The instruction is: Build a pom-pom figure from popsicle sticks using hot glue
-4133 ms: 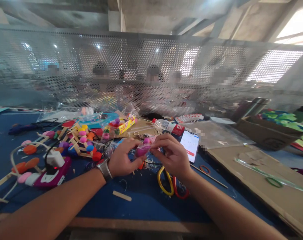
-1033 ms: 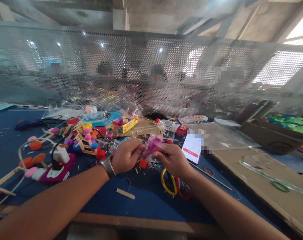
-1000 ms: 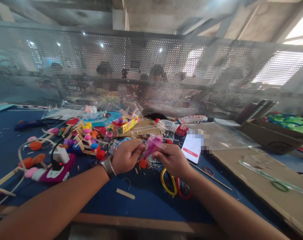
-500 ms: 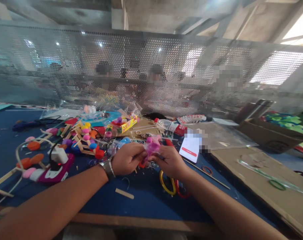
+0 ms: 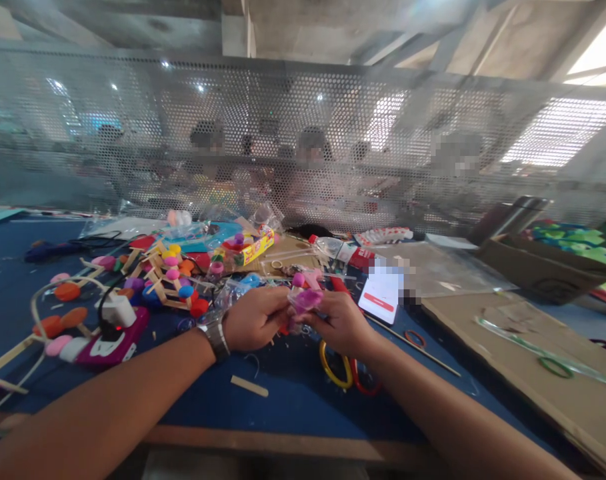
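Observation:
A soft-looking purple lump in clear plastic (image 5: 307,300) is pinched between my two hands, above the middle of the blue table. My left hand (image 5: 255,317), with a metal-banded watch (image 5: 216,337) on its wrist, grips the left side with closed fingers. From the right, my right hand (image 5: 340,323) holds the other side between thumb and fingers. The exact kind of lump cannot be made out. Just behind it is a small pink ball (image 5: 299,280). Scissors with yellow and red handles (image 5: 335,367) lie partly under my right wrist. A flat wooden stick (image 5: 249,386) rests nearer the table's front edge.
To the left are a purple power strip (image 5: 113,340) with a white plug and a wooden-stick structure (image 5: 165,280) with colourful round pieces. A bottle (image 5: 340,252), a lit phone (image 5: 381,293) and a cardboard sheet (image 5: 503,360) lie rightward. A perforated metal screen (image 5: 263,147) stands behind.
The purple lump has tilted over to the right between my fingers, showing the pink ball behind it more clearly. Both hands stay in nearly the same place.

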The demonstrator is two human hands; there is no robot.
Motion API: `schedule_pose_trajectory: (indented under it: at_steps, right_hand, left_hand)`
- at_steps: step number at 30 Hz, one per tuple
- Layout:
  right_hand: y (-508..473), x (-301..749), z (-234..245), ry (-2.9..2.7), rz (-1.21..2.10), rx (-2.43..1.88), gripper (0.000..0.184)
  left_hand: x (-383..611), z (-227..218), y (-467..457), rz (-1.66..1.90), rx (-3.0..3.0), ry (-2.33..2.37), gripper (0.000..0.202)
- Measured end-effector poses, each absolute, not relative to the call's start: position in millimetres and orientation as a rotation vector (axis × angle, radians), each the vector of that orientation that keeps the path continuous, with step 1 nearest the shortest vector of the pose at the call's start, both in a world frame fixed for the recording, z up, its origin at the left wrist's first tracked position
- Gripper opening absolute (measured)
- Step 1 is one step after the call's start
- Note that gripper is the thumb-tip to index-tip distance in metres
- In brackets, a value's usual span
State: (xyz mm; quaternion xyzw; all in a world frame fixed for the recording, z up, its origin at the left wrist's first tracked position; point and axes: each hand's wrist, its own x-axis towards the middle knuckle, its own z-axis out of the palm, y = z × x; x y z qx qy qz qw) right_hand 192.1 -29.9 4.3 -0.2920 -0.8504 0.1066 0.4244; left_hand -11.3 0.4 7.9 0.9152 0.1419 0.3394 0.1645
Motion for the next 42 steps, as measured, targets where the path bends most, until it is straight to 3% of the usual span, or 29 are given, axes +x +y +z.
schedule_pose_trajectory:
  at_steps: [6,12,18,23,42]
  right_hand:
    - [-28.4,195.3,5.8,-2.121,0.168,-0.806,0.047]
    - [-27.9,198.6,5.0,-2.116,0.175,-0.882,0.057]
    - [-31.1,200.4,5.8,-1.900,0.395,-0.895,0.061]
    - [-31.9,199.4,8.9,-1.985,0.308,-0.897,0.039]
    - [-29.5,200.5,10.2,-1.797,0.376,-0.903,0.019]
  left_hand:
    - [-13.6,11.7,-3.6,0.994,2.536,0.462,0.046]
    - [-11.0,10.3,-3.0,1.083,2.459,0.576,0.032]
    - [-11.1,12.5,-1.5,1.136,2.492,0.510,0.025]
    - [-10.3,10.4,-1.2,1.179,2.468,0.533,0.020]
    - [-11.3,16.2,3.6,1.287,2.447,0.522,0.019]
